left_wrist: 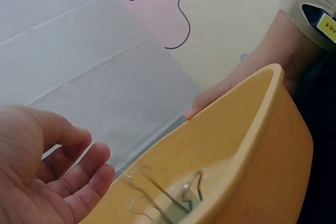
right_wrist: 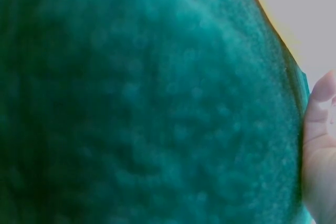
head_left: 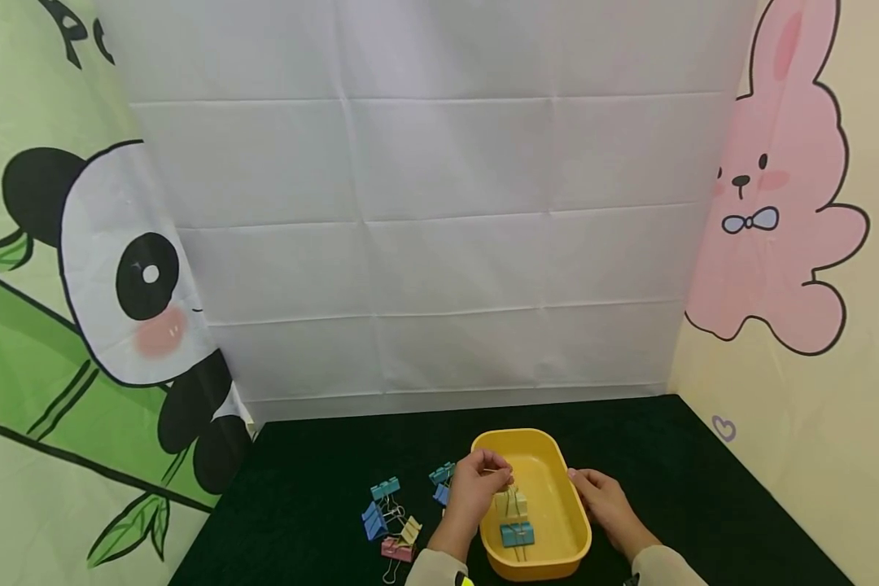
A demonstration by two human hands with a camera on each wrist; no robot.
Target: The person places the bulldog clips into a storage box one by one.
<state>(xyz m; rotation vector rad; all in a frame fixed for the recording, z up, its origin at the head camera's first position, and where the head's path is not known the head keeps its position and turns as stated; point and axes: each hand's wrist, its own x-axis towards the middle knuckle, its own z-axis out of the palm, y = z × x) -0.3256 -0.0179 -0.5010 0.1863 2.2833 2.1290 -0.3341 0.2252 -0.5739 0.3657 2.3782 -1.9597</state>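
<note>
A yellow plastic tray (head_left: 574, 521) stands on the dark green table. My left hand (head_left: 476, 492) is over its left side, thumb and fingers bent loosely. In the left wrist view, the left hand (left_wrist: 63, 166) has a gap between thumb and fingers, with blurred wire handles (left_wrist: 152, 187) just past the fingertips. Below it in the tray are a pale yellow binder clip (head_left: 512, 505) and a teal binder clip (head_left: 517, 535). My right hand (head_left: 611, 509) holds the tray's right rim by the fingertips; its fingers are partly hidden behind the wall.
Left of the tray lies a group of binder clips: teal (head_left: 385, 488), blue (head_left: 373, 522), yellow (head_left: 410, 531) and pink (head_left: 398, 549). Another teal clip (head_left: 442, 473) and a blue clip (head_left: 442, 493) are partly behind the left hand. A white cloth (head_left: 447, 260) hangs behind the table.
</note>
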